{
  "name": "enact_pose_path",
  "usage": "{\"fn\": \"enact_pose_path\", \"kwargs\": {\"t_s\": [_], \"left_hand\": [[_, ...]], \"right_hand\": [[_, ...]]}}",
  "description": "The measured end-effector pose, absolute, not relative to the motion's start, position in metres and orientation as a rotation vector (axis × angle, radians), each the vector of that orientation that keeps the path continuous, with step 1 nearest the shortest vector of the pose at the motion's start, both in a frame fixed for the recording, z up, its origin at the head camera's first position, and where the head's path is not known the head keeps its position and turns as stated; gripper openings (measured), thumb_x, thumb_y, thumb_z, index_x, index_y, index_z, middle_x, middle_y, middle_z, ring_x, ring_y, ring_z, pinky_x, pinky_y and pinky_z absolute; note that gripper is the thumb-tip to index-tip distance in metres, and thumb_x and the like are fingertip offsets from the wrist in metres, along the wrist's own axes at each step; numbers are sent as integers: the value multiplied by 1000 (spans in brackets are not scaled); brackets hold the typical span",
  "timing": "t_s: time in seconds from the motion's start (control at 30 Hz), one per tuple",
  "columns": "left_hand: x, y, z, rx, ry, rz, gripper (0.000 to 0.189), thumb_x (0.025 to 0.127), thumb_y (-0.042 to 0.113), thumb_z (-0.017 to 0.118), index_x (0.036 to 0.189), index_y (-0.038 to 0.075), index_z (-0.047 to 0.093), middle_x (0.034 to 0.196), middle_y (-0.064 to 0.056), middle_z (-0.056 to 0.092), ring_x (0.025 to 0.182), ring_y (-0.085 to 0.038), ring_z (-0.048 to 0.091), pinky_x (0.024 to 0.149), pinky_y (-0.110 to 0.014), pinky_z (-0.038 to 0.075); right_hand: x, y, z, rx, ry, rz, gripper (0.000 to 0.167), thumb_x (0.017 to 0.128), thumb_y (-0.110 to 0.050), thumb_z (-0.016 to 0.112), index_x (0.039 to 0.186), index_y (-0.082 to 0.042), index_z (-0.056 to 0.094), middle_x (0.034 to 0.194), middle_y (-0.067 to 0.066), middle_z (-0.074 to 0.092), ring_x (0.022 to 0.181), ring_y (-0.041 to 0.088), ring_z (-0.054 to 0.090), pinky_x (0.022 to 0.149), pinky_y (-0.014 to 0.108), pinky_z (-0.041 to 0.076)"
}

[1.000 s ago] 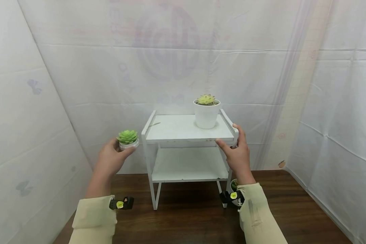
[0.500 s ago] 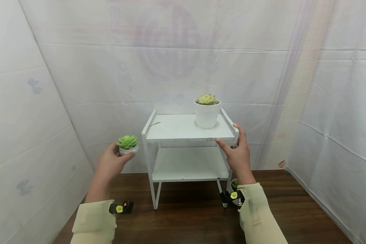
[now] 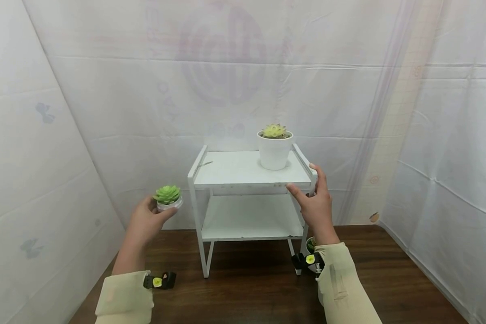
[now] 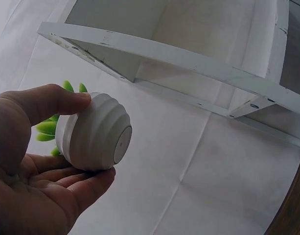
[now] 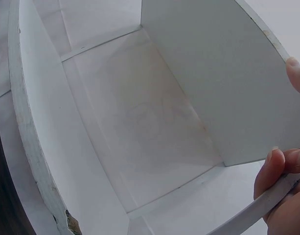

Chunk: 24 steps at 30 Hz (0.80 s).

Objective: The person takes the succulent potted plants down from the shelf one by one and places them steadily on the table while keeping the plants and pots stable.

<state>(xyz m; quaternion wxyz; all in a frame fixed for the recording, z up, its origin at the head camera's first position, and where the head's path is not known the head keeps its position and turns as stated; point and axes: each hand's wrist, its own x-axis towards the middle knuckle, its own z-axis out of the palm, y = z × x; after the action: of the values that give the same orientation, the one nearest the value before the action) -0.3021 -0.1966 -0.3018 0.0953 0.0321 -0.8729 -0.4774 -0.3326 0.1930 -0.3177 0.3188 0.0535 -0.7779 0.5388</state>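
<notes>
Snug pinch from the left hand, thumb and fingers round the potted green succulent, held in the air left of the white shelf, apart from it. Right hand grips the shelf's near right corner. Handling it well should mean light pressure, leaves unsqueezed, pot levelled, shelf kept from shifting.

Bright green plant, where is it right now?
In the head view, the bright green plant is on the left, in a small white pot that the person's left hand holds, to the left of the white shelf.
</notes>
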Motion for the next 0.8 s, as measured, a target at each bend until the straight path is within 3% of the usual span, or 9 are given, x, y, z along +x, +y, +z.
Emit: {"fn": "enact_pose_path", "kwargs": {"t_s": [0.57,0.8], "left_hand": [[-303,-205,-323,84,-2638,-1431,93,91,40,66,153,-2,11,157,-28,18,143,-46,25,112,-54,33],[-304,-210,-334,88,-2669,-1420,95,90,44,66,154,0,11,157,-27,19,143,-46,25,112,-55,33]], "right_hand": [[-333,192,-317,137,-2050,1434,81,82,-49,74,147,-46,26,128,12,54,82,27,55,62,33,48],[-333,192,-317,131,-2053,1436,81,81,-50,75,146,-48,26,124,13,55,75,29,56,59,34,48]]}}
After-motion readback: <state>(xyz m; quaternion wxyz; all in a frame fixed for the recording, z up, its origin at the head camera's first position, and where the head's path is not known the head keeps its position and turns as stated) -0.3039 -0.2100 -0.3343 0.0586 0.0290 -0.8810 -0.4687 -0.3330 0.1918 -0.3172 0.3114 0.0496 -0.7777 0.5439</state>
